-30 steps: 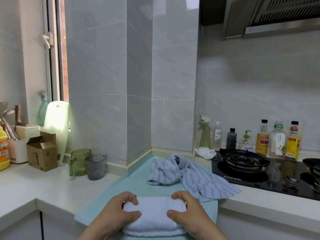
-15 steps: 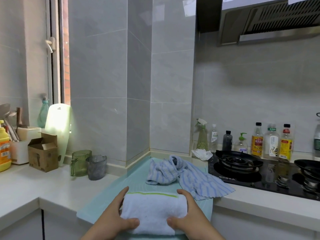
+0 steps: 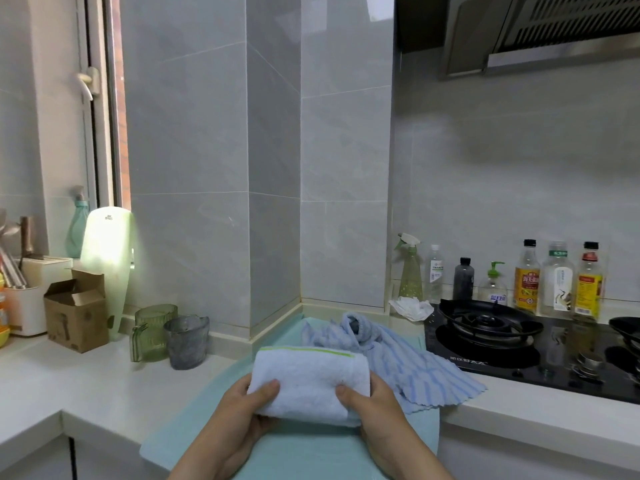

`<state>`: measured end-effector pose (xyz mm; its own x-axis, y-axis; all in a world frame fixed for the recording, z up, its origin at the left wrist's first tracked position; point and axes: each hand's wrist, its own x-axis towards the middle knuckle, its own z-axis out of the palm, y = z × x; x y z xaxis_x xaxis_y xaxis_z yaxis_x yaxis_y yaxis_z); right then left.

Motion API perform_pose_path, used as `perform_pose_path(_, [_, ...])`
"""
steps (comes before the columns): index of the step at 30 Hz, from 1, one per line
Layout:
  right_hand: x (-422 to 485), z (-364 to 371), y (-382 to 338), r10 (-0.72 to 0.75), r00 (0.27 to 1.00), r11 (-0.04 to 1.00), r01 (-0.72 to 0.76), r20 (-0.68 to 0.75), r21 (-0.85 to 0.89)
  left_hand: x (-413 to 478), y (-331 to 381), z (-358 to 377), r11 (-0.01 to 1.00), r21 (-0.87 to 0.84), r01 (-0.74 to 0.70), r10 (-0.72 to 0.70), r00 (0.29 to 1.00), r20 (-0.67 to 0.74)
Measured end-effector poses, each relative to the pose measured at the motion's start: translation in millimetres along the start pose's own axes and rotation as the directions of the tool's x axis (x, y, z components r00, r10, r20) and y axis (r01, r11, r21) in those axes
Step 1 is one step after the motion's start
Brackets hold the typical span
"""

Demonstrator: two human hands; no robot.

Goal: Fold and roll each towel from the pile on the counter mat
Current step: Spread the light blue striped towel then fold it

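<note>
A rolled white towel [image 3: 308, 382] with a green stripe along its far edge is lifted above the teal counter mat [image 3: 298, 452]. My left hand [image 3: 242, 414] grips its left end, thumb on top. My right hand [image 3: 377, 410] grips its right end the same way. Behind it, a crumpled blue striped towel [image 3: 398, 355] lies on the far part of the mat and spills to the right toward the stove.
A black gas stove [image 3: 502, 337] sits at right, with bottles [image 3: 526, 278] and a spray bottle [image 3: 410, 268] along the wall. A crumpled white tissue [image 3: 412, 306] lies by the stove. Two cups [image 3: 169, 336] and a cardboard box [image 3: 74, 310] stand at left.
The towel went from lying pressed on the mat to being raised off it, both hands holding its ends. The view tilted slightly.
</note>
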<state>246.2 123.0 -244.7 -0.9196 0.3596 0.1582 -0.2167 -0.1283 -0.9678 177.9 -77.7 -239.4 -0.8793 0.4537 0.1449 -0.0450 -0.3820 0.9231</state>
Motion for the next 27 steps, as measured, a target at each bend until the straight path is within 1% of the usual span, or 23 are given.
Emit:
perform_pose_path(3, [4, -4, 7, -0.018, 0.999, 1.0, 0.018, -0.044, 0.002, 5, -8, -4, 0.999, -0.012, -0.046, 0.046, 0.999, -0.027])
perform_pose_path(6, [3, -6, 8, -0.064, 0.998, 0.996, 0.063, -0.022, -0.069, 7, -12, -6, 0.997, 0.024, -0.077, 0.078, 0.995, -0.06])
perform_pose_path(9, [-1, -3, 6, -0.112, 0.994, 0.978, 0.111, 0.009, -0.179, 6, -13, 0, 0.983, 0.152, -0.1, 0.117, 0.987, -0.106])
perform_pose_path(11, [-2, -4, 6, -0.123, 0.992, 0.964, 0.126, 0.028, -0.234, 6, -14, 2, 0.972, 0.213, -0.099, 0.123, 0.987, -0.099])
perform_pose_path(15, [-3, -4, 5, -0.095, 0.994, 0.953, 0.106, 0.05, -0.284, 1, -11, 1, 0.986, 0.163, -0.045, 0.06, 0.994, -0.088])
perform_pose_path(19, [-2, -2, 1, -0.068, 0.996, 0.959, 0.081, 0.058, -0.273, 3, -7, 1, 0.991, 0.132, -0.001, 0.012, 0.996, -0.087])
perform_pose_path(23, [1, -1, -3, 0.03, 0.998, 0.967, -0.015, 0.053, -0.255, 3, -6, 1, 0.991, 0.13, 0.007, 0.006, 0.995, -0.097])
perform_pose_path(27, [3, -4, 3, 0.043, 0.998, 0.971, -0.029, 0.052, -0.239, 2, -7, 0, 0.992, 0.126, 0.007, 0.008, 0.993, -0.12])
